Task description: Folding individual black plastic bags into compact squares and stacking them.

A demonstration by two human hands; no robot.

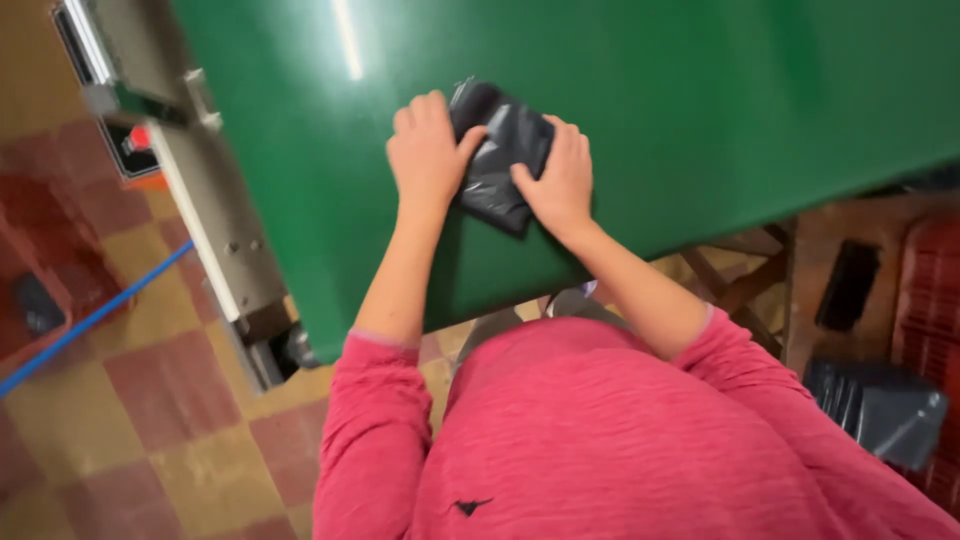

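A small folded black plastic packet (500, 150) lies on a green conveyor belt (700, 100). My left hand (428, 150) rests on the packet's left edge, thumb pressed onto the plastic. My right hand (560, 180) holds its right and lower side, thumb on top. Both hands grip the same packet from opposite sides. My pink long sleeves fill the bottom of the view.
The conveyor's grey metal side frame (215, 210) runs along the belt's left edge, with a control box and red button (138, 138) at its top. A blue hose (90, 320) crosses the tiled floor. A black bag stack (880, 405) and red crate (935, 300) sit at right.
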